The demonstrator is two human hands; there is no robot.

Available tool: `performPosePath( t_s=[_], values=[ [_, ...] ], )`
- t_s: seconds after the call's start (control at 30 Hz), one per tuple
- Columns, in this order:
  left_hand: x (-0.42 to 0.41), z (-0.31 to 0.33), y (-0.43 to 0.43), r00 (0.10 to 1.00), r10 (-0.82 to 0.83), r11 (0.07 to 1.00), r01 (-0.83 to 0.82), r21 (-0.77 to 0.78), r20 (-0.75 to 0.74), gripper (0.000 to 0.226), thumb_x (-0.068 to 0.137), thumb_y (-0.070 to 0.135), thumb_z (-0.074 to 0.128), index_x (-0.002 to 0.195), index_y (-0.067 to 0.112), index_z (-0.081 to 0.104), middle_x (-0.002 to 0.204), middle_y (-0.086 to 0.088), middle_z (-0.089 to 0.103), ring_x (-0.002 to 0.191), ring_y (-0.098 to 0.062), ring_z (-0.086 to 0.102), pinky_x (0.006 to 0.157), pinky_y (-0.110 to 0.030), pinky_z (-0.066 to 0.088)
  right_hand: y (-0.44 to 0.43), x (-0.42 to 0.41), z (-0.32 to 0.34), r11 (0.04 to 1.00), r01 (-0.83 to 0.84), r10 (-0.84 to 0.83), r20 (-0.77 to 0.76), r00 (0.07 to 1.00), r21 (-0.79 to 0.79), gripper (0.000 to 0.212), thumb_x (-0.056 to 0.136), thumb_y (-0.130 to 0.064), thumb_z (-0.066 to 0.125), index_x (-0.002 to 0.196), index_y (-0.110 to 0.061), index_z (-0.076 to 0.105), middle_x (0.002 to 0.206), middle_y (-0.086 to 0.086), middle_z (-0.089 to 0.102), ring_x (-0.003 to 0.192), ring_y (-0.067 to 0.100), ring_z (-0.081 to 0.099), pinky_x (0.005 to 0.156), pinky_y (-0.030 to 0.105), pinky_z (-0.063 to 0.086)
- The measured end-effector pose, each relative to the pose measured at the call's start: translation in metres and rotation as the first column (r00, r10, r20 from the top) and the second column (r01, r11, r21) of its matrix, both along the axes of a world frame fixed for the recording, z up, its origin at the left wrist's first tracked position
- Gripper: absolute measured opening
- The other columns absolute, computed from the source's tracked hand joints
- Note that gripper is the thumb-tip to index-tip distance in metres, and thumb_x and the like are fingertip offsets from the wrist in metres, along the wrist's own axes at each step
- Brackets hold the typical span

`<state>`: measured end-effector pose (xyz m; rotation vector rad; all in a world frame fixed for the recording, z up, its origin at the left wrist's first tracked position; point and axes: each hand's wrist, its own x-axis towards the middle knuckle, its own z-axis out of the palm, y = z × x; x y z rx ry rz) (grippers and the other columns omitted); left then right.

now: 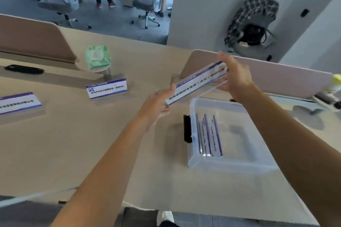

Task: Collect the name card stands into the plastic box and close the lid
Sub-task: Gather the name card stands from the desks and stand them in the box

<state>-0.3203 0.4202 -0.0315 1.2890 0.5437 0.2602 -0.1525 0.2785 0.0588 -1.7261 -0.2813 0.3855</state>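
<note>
I see both hands gripping one name card stand (196, 83) by ends, L hand (156, 106) low end, R hand (235, 77) high end, held tilted above beige desk (77, 143). Clear acrylic, flat, purple-edged; print blurred (unreadable). Translucent plastic box (230, 162) below, open, few stands (209, 134) inside. Two more stands (106, 88) on desk, far-left one cut off.

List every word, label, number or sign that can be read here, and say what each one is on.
Nothing can be quoted with confidence.
Held name card stand, between left hand and right hand: a row of Chinese characters, too blurred to read.
Middle stand on the table: a QR code and small print, unreadable.
Far-left stand: blurred Chinese text.
Stands in the plastic box: seen edge-on, print too small.
Green packet: label unreadable.
</note>
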Motion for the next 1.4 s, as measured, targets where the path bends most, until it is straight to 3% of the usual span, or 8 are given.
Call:
performPosePath(
  t_s=[0.2, 0.33, 0.5, 0.67, 0.83, 1.1, 1.23, 1.4],
  values=[
    [0.032, -0.011, -0.051, 0.894, -0.448, 0.894, 0.448, 0.017, -0.010, 0.044, 0.054, 0.056, 0.084, 0.091, 0.034, 0.075, 0.123, -0.002, 0.064, 0.119, -0.024, 0.055, 0.115, -0.048, 0.030, -0.068, 0.028, -0.004, 0.998, -0.015, 0.014, -0.013, 1.000, -0.055, 0.035, 0.073, -0.050, 0.072, 0.083, -0.016, 0.071, 0.084, 0.006, 0.064, 0.086, 0.030, 0.063, 0.090, 0.057, 0.053],
    [0.061, -0.010, -0.095, 0.835, -0.549, 0.834, 0.550, 0.045, -0.044, 0.081, 0.060, 0.053, 0.086, 0.132, 0.033, 0.054, 0.110, -0.014, 0.055, 0.107, -0.032, 0.054, 0.109, -0.045, 0.038, -0.103, 0.056, -0.015, 0.992, -0.108, 0.104, -0.073, 0.992, -0.067, 0.043, 0.070, -0.051, 0.066, 0.090, -0.013, 0.066, 0.098, 0.011, 0.055, 0.088, 0.028, 0.051, 0.086, 0.051, 0.053],
    [0.101, -0.017, -0.149, 0.898, -0.438, 0.885, 0.438, 0.158, -0.033, 0.065, 0.076, 0.047, 0.078, 0.132, 0.051, 0.046, 0.110, -0.016, 0.058, 0.128, -0.025, 0.051, 0.079, -0.024, 0.051, -0.125, 0.112, -0.038, 0.976, -0.204, 0.201, -0.052, 0.978, -0.079, 0.049, 0.077, -0.059, 0.058, 0.104, -0.020, 0.068, 0.127, 0.008, 0.060, 0.110, 0.028, 0.057, 0.091, 0.049, 0.050],
    [0.156, -0.031, -0.185, 0.954, -0.298, 0.954, 0.299, 0.034, -0.035, 0.063, 0.067, 0.054, 0.075, 0.124, 0.060, 0.052, 0.117, -0.017, 0.062, 0.114, -0.036, 0.059, 0.100, -0.056, 0.048, -0.131, 0.164, -0.061, 0.913, -0.366, 0.381, 0.059, 0.923, -0.180, 0.064, 0.095, -0.061, 0.044, 0.150, -0.029, 0.035, 0.159, -0.001, 0.030, 0.143, 0.029, 0.033, 0.108, 0.052, 0.035],
    [0.200, -0.045, -0.207, 0.989, -0.104, 0.992, 0.095, -0.083, -0.108, 0.052, 0.067, 0.054, 0.077, 0.114, 0.062, 0.058, 0.132, 0.001, 0.060, 0.118, -0.028, 0.060, 0.099, -0.056, 0.048, -0.144, 0.197, -0.100, 0.795, -0.563, 0.595, 0.107, 0.797, -0.226, 0.095, 0.085, -0.056, 0.065, 0.151, -0.051, -0.003, 0.164, -0.019, -0.004, 0.152, 0.028, 0.006, 0.114, 0.066, 0.025],
    [0.213, -0.052, -0.232, 0.977, -0.066, 0.996, 0.053, -0.069, -0.202, 0.041, 0.069, 0.052, 0.081, 0.102, 0.066, 0.061, 0.117, -0.011, 0.067, 0.112, -0.035, 0.061, 0.096, -0.047, 0.052, -0.157, 0.212, -0.145, 0.732, -0.681, 0.669, -0.158, 0.726, -0.033, 0.095, 0.081, -0.041, 0.072, 0.141, -0.071, 0.005, 0.162, -0.017, -0.004, 0.131, 0.015, 0.030, 0.097, 0.062, 0.049],
    [0.208, -0.060, -0.228, 0.945, -0.184, 0.983, 0.179, -0.042, -0.271, 0.042, 0.064, 0.064, 0.076, 0.098, 0.075, 0.053, 0.121, 0.001, 0.057, 0.111, -0.014, 0.055, 0.097, -0.038, 0.047, -0.162, 0.207, -0.161, 0.735, -0.678, 0.657, -0.242, 0.714, -0.006, 0.093, 0.077, -0.036, 0.073, 0.131, -0.080, 0.011, 0.161, -0.009, 0.007, 0.140, 0.027, 0.031, 0.095, 0.054, 0.053],
    [0.187, -0.088, -0.197, 0.932, -0.098, 0.913, 0.224, 0.342, -0.349, 0.064, 0.075, 0.069, 0.064, 0.133, 0.049, 0.047, 0.134, 0.017, 0.050, 0.124, -0.004, 0.049, 0.102, -0.033, 0.047, -0.168, 0.197, -0.188, 0.753, -0.658, 0.608, -0.358, 0.709, -0.026, 0.095, 0.070, -0.035, 0.075, 0.133, -0.077, 0.017, 0.155, -0.003, 0.019, 0.134, 0.033, 0.040, 0.096, 0.060, 0.051]
  ],
)
